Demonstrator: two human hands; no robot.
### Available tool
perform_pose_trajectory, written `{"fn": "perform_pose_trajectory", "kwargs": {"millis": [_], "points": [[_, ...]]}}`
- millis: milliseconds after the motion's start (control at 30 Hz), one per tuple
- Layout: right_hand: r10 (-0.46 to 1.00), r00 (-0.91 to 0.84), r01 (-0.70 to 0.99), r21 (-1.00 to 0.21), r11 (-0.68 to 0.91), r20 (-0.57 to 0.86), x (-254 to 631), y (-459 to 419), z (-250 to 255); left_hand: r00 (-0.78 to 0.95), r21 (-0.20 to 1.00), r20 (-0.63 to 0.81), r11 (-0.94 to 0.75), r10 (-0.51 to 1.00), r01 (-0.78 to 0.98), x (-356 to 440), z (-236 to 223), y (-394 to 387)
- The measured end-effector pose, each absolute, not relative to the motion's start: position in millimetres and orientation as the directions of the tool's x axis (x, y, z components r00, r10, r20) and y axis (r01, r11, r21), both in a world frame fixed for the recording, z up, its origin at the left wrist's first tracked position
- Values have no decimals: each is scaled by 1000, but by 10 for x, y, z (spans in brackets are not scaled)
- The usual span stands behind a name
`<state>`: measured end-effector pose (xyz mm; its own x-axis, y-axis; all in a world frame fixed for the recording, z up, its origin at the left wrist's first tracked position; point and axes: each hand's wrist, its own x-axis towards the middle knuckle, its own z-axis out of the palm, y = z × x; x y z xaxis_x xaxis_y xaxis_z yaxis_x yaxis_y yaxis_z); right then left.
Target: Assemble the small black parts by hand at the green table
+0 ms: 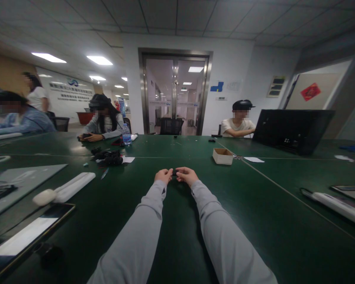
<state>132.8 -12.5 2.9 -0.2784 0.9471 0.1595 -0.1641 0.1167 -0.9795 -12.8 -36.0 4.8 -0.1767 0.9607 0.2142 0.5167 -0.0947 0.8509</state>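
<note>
Both my arms reach out over the green table (pixel 177 236), in light grey sleeves. Between my fingertips is a small black object (pixel 174 172), too small to name. My left hand (pixel 163 176) pinches its left end. On its other end, the thumb and fingers of my right hand (pixel 187 176) are closed. The two hands are close together just above or on the tabletop; I cannot tell which. A small open cardboard box (pixel 223 156) stands beyond my right hand, to the right.
Black gear (pixel 108 157), a water bottle (pixel 126 135) and a white bar (pixel 75 187) are to the left. A phone (pixel 29 240) lies near left. A black monitor (pixel 292 130) stands at the right. People sit across the table, one (pixel 102 118) left and one (pixel 239 120) right.
</note>
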Motion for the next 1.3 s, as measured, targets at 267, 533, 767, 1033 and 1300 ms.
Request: {"fn": "perform_pose_trajectory", "kwargs": {"millis": [267,533,767,1033,1300], "points": [[979,-165,-146,-985,95,119,1301,-45,-16,-148,879,346,-265,927,397,-88,-29,-314],[973,-196,-139,-986,94,120,1307,-58,-13,-145,909,265,-196,953,367,-68,9,-350],[970,-206,-157,-983,97,129,1303,-51,-13,-148,900,264,-189,953,392,-62,11,-348],[971,-206,-167,-982,88,122,1302,-32,-29,-133,903,266,-198,955,381,-69,4,-344],[969,-212,-168,-982,90,125,1307,-64,-10,-127,907,251,-188,959,377,-66,10,-354]]}}
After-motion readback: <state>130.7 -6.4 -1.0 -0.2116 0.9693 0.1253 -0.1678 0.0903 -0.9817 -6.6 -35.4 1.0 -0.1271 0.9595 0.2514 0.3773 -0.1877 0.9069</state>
